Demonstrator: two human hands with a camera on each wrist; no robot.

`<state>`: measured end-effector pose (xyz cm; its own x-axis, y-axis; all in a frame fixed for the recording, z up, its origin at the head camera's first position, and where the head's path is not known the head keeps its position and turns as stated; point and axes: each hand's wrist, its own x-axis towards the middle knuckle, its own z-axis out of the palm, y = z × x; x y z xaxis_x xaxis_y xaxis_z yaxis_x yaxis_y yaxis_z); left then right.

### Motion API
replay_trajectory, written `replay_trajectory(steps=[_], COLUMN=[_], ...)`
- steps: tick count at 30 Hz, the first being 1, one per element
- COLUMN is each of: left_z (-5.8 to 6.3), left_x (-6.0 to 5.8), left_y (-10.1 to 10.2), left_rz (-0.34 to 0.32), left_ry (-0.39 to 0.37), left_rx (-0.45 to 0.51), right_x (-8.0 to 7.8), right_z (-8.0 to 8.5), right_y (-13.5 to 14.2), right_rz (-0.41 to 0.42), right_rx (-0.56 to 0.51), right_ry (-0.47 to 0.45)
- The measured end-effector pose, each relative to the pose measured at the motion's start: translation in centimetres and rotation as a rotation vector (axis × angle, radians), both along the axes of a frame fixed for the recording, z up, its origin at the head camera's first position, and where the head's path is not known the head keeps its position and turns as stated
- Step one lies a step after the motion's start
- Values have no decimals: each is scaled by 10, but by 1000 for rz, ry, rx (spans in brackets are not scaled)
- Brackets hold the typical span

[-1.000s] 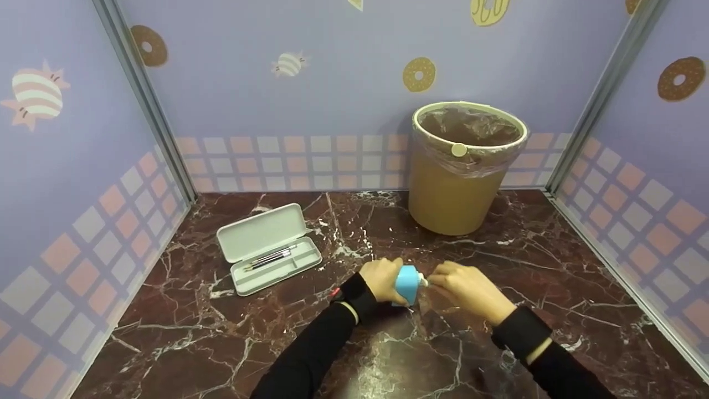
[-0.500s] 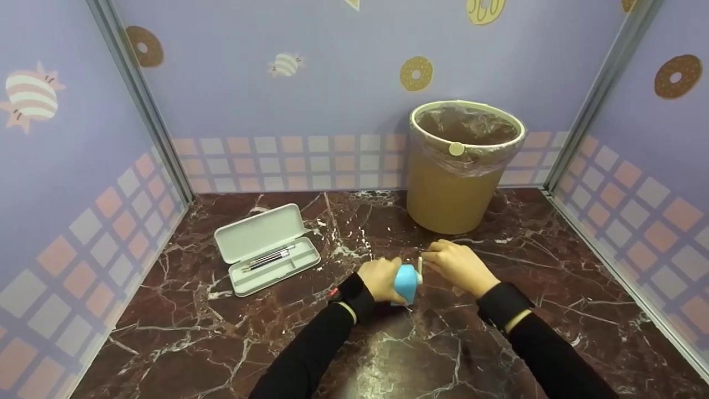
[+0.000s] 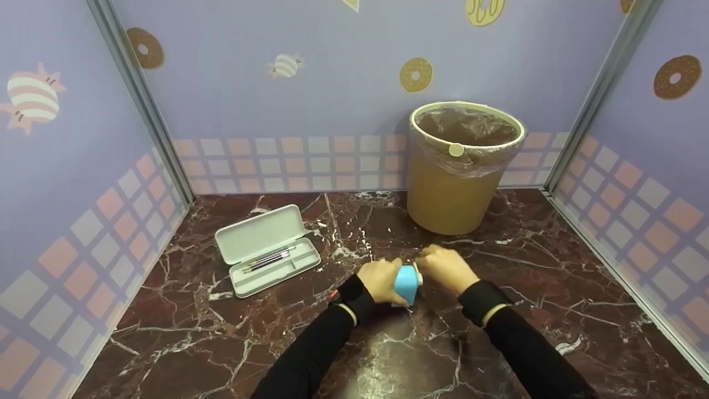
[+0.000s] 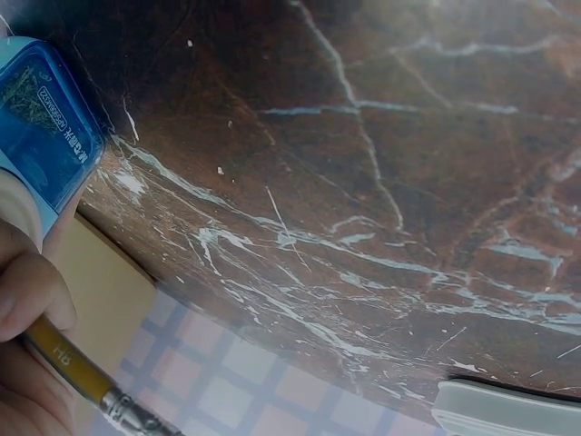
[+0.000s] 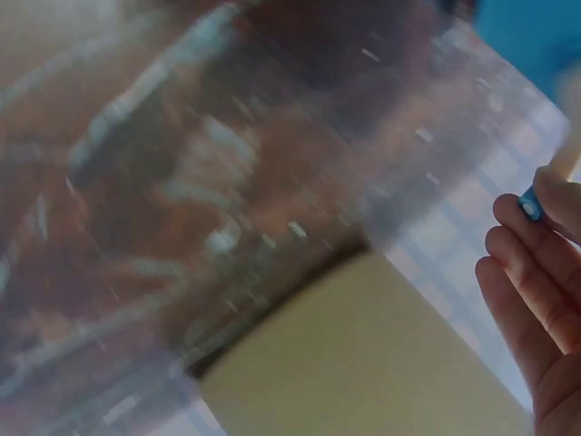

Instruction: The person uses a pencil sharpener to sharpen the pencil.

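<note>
A blue pencil sharpener [image 3: 406, 284] with a crank sits low over the tabletop, gripped by my left hand [image 3: 379, 280]. Its see-through drawer [image 4: 45, 123] shows shavings inside in the left wrist view. A yellow pencil [image 4: 68, 359] marked HB, with a metal ferrule, points back from the sharpener past the left fingers. On the other side, my right hand [image 3: 446, 269] is at the white crank arm [image 3: 418, 272]. In the right wrist view its thumb and fingertip pinch the small blue crank knob [image 5: 529, 205], while the other fingers extend loosely.
An open pale pencil case [image 3: 266, 252] holding several pencils [image 3: 271, 258] lies at the left. At the back right stands a tan bin [image 3: 457, 188] with a clear plastic liner. Patterned panels [image 3: 332, 83] enclose the marble tabletop [image 3: 266, 349] at the back and sides.
My right hand has circled with the crank, moving up and then leftward, closer to the sharpener. The left hand stays on the sharpener in the same place.
</note>
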<state>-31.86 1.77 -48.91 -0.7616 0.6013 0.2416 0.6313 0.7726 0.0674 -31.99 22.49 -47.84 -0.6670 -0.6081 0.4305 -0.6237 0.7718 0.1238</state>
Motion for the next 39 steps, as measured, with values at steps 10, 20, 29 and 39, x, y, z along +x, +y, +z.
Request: replay_trajectory(steps=[10, 20, 29, 39], left_z=[4, 7, 7, 6], left_x=[1, 1, 0, 0], left_y=[-1, -1, 0, 0], left_rz=[3, 3, 14, 16], left_ry=[-33, -69, -68, -71], left_rx=[-11, -20, -24, -13], right_x=[10, 25, 30, 42], right_z=[-27, -33, -31, -26], right_y=[2, 6, 8, 9], right_rz=[16, 31, 62, 88], right_rx=[3, -25, -46, 0], right_ry=[-77, -122, -138, -143])
